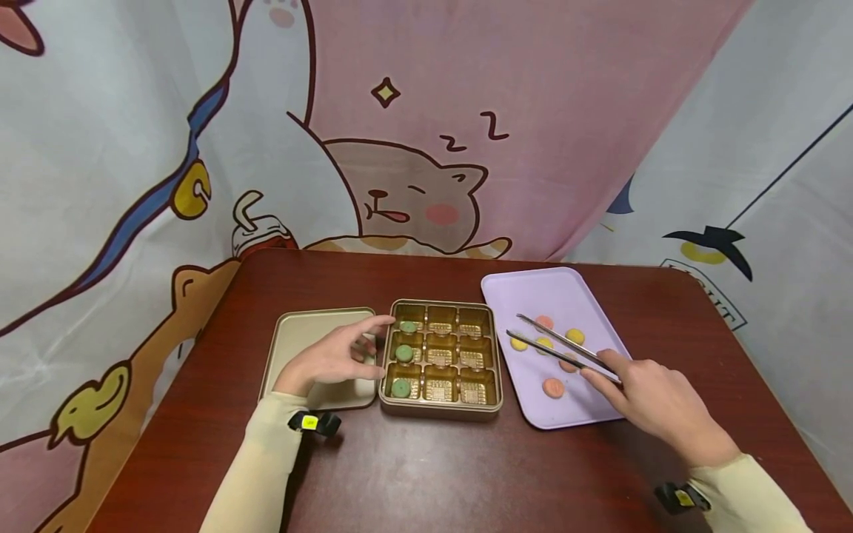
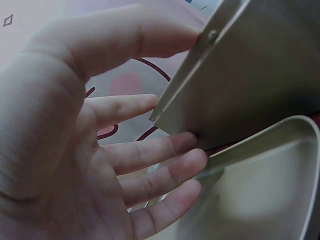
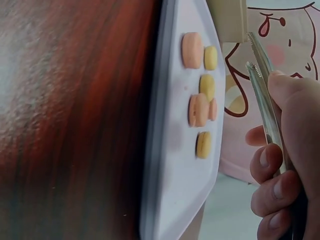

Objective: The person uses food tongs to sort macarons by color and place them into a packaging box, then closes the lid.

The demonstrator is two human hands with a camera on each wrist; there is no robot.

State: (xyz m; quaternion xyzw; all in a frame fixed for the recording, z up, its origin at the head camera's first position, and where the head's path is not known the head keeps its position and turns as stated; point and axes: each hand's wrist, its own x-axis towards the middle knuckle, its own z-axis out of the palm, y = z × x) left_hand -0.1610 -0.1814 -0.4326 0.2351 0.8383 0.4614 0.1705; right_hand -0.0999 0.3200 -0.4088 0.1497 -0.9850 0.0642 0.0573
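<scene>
Gripping the tongs [image 1: 556,355], right hand [image 1: 660,403] should pinch macarons [image 1: 553,388] gently, loosely spread left hand [image 1: 326,359] steadying the box [image 1: 440,412].

Three green macarons [image 1: 403,353]; three yellow macarons [image 1: 574,337]; three pink macarons [image 1: 553,387]; one tongs [image 1: 560,357]

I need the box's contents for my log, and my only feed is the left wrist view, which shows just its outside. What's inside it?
Observer: Three green macarons sit in the box, one in each compartment of the left column as the head view shows it.
Operator: Thanks. And what's happening on the far side of it?
Observer: The right hand holds a pair of tongs over a lilac tray.
Operator: Have they picked anything up?
Observer: No; in the right wrist view the tongs are spread, with nothing between their tips.
</scene>
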